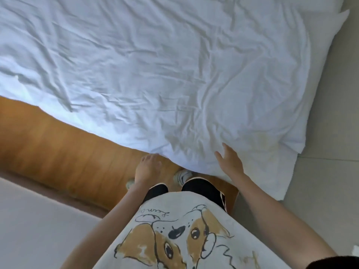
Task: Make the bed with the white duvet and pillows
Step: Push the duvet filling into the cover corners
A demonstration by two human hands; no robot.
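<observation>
White duvet covers nearly the whole upper part of the view, spread flat over the bed and heavily creased. Its near edge runs on a diagonal, from the left side of the frame down toward the lower right. Its right edge runs from the top right down to a corner that hangs over the pale tiled floor. The duvet's full length is cut off by the frame, so its long axis cannot be told.

A white pillow corner pokes out at the top right, just beside the duvet's right edge. The rest of the pillow is out of frame.

Left hand: fingers relaxed and slightly bent, pointing toward the duvet's near edge. The fingertips are at the hem; whether they touch it cannot be told. The hand grips nothing.

Right hand: fingers spread and straight, palm down, at the duvet near the overhanging corner. It looks to rest on or just over the fabric. Nothing is pinched.

The person stands at the bed's corner in a dog-print shirt, dark shorts and light shoes. Wooden floor runs along the near side of the bed. A pale grey surface fills the lower left.
</observation>
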